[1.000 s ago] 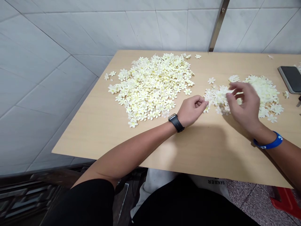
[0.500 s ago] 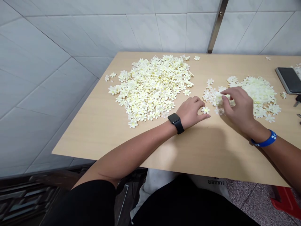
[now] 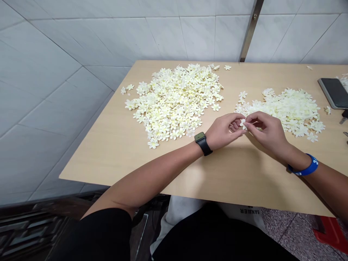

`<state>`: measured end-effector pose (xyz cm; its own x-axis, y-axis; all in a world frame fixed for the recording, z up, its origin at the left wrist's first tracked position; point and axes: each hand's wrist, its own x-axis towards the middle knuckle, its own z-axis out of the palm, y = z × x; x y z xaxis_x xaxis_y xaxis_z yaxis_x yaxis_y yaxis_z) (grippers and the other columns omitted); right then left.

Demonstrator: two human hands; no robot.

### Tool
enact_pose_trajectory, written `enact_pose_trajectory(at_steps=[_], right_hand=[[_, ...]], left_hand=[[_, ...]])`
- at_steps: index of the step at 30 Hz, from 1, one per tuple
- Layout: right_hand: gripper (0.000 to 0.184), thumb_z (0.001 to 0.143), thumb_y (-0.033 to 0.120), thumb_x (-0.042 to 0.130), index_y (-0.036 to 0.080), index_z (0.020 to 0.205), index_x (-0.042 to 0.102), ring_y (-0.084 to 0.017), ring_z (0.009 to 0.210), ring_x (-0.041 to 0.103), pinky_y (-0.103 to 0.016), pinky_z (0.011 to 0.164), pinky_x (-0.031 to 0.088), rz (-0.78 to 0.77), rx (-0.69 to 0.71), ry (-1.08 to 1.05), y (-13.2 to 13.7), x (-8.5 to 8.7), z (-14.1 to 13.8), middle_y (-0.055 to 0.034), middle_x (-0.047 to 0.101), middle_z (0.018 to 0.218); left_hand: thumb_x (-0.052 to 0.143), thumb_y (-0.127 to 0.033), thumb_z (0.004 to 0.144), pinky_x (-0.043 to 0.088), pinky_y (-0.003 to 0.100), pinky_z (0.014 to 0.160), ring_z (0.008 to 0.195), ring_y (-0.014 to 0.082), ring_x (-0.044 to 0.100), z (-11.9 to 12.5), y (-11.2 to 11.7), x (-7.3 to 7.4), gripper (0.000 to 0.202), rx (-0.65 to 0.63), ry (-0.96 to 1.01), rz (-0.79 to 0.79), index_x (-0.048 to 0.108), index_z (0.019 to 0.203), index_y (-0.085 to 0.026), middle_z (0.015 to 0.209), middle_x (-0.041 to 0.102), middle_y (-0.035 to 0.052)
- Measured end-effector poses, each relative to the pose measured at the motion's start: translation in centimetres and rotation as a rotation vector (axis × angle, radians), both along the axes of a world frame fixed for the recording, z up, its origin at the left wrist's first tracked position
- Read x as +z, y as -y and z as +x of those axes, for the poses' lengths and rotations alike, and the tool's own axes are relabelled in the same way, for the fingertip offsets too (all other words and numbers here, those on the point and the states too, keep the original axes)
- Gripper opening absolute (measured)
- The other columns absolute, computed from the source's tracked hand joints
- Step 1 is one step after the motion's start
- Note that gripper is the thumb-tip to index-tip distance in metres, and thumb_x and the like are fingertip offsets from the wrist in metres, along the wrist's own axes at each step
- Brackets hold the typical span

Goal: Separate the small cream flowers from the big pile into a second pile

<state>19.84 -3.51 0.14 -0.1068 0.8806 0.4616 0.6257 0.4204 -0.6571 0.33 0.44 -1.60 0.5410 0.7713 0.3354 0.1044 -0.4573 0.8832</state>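
A worker's left arm (image 3: pixel 154 168), bare below a black sleeve (image 3: pixel 100 232), reaches diagonally over the front edge of a pale wooden bench (image 3: pixel 108 161), a dark watch (image 3: pixel 203 145) at the wrist. The right forearm (image 3: pixel 328 185), with a blue wristband (image 3: pixel 306 168), angles in from the opposite side, and the two hands meet just above the surface, wrists low and fingertips facing.

The right hand (image 3: pixel 269 132) has its grip closed, thumb and forefinger pinching a small white flower (image 3: pixel 243 124) between the hands. The left hand (image 3: pixel 221 130) curves around the flower's other side, its grip parted, thumb below and forefinger above; whether its fingers touch the petals cannot be told.

Beyond the left wrist spreads a large heap of blossoms (image 3: pixel 174 105) with pale yellow centers; just past the right hand lies a smaller pile (image 3: pixel 293 108). Farther right rests a dark phone (image 3: pixel 335 92), near keys (image 3: pixel 344 115). A marbled tile wall (image 3: pixel 163 36) rises behind.
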Motion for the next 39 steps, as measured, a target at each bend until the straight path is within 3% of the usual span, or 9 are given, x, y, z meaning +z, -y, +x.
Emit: enact_pose_trajectory(at_steps=[4,9,13,18,21,25,30,39], right_hand=[[0.005,0.093,0.029,0.07,0.026,0.089,0.068,-0.021,0.079,0.071,-0.036,0.07,0.061,-0.014,-0.002,-0.061,0.2,0.0,0.0,-0.0042,0.075,0.091],[0.007,0.093,0.032,0.07,0.026,0.09,0.068,-0.021,0.081,0.071,-0.036,0.07,0.063,0.009,-0.002,-0.101,0.3,0.1,0.0,-0.0048,0.074,0.091],[0.005,0.094,0.03,0.069,0.026,0.09,0.069,-0.02,0.08,0.071,-0.034,0.069,0.061,0.034,-0.017,-0.113,0.4,0.1,-0.1,-0.0042,0.075,0.092],[0.003,0.093,0.028,0.07,0.026,0.091,0.07,-0.018,0.069,0.067,-0.033,0.063,0.056,0.018,-0.048,-0.129,0.5,0.1,-0.3,-0.0032,0.075,0.087],[0.006,0.094,0.03,0.07,0.026,0.092,0.072,-0.021,0.079,0.071,-0.036,0.068,0.06,0.029,-0.027,-0.12,0.5,0.1,-0.4,-0.0051,0.077,0.095],[0.007,0.092,0.031,0.073,0.028,0.088,0.078,-0.028,0.099,0.074,-0.046,0.085,0.062,0.157,-0.071,0.011,0.5,0.4,-0.6,-0.0092,0.077,0.11],[0.008,0.092,0.032,0.074,0.031,0.088,0.081,-0.024,0.074,0.071,-0.042,0.068,0.06,0.165,-0.079,0.034,1.0,0.9,-1.3,-0.0066,0.077,0.088],[0.014,0.092,0.038,0.076,0.031,0.081,0.08,-0.025,0.071,0.073,-0.042,0.064,0.06,0.1,-0.074,-0.085,1.4,1.0,-1.6,-0.0041,0.079,0.084]], left_hand=[[0.074,-0.041,0.09,0.056,0.025,0.079,0.087,0.0125,0.066,0.2,0.1,0.0,0.037,0.004,0.155,-0.19,0.066,0.118,-0.016,0.101,0.071,0.0072],[0.082,-0.046,0.084,0.058,0.029,0.084,0.084,0.0131,0.068,0.4,-0.2,0.2,0.035,-0.005,0.262,-0.361,0.067,0.094,-0.015,0.093,0.073,0.0066],[0.087,-0.055,0.077,0.058,0.032,0.082,0.078,0.0128,0.067,0.4,-0.3,0.2,0.046,-0.081,0.342,-0.439,0.07,0.086,-0.013,0.082,0.071,0.0052],[0.086,-0.061,0.076,0.06,0.033,0.084,0.078,0.0125,0.068,0.6,-0.3,-0.1,0.051,-0.056,0.355,-0.504,0.07,0.087,-0.013,0.084,0.072,0.0053],[0.083,-0.061,0.079,0.061,0.031,0.08,0.075,0.0115,0.067,0.6,-0.3,-0.1,0.051,-0.033,0.312,-0.501,0.068,0.088,-0.013,0.083,0.071,0.0049],[0.077,-0.057,0.087,0.06,0.028,0.075,0.073,0.0109,0.067,0.4,-0.4,0.1,0.045,0.016,0.26,-0.419,0.064,0.086,-0.014,0.082,0.068,0.0035],[0.075,-0.057,0.089,0.059,0.026,0.071,0.071,0.0098,0.065,0.5,-0.1,0.4,0.044,0.031,0.283,-0.331,0.063,0.087,-0.015,0.084,0.065,0.0027],[0.068,-0.056,0.094,0.06,0.026,0.073,0.08,0.0118,0.063,0.6,0.5,0.6,0.04,0.003,0.243,-0.272,0.063,0.089,-0.016,0.092,0.066,0.005]])
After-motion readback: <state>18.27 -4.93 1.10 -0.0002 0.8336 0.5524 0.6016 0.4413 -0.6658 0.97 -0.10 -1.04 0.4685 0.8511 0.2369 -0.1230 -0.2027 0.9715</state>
